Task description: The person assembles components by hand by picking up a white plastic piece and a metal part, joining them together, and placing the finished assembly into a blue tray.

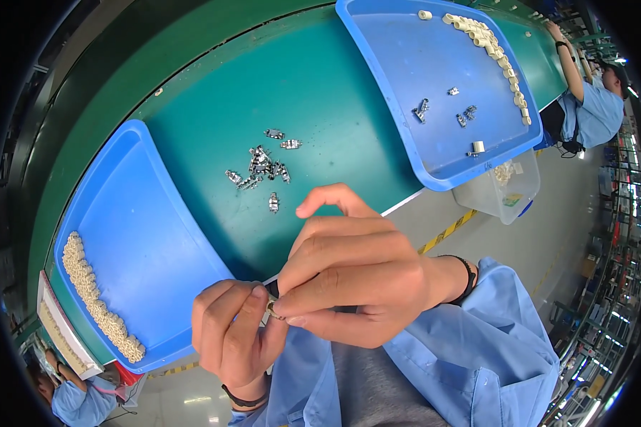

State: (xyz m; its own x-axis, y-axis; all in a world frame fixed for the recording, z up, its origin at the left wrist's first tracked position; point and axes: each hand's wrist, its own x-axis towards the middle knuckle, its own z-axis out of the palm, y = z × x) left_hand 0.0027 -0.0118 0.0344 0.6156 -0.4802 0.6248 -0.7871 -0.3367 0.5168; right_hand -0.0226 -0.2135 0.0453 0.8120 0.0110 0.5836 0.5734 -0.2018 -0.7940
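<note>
My left hand (235,331) and my right hand (356,274) meet at the near edge of the green work surface (313,92). Between their thumbs and fingertips they pinch a small pale part (272,309), mostly hidden by the fingers. The right index finger is raised and bent, away from the part. Beyond my hands lies a loose pile of small shiny metal fittings (261,164), with a few scattered around it.
A blue tray (157,206) at left holds rows of cream pieces (96,302). Another blue tray (395,92) at right holds cream cylindrical sleeves (488,43) and several metal fittings (421,111). Below it stands a clear plastic bin (502,203). Co-workers sit at far right and lower left.
</note>
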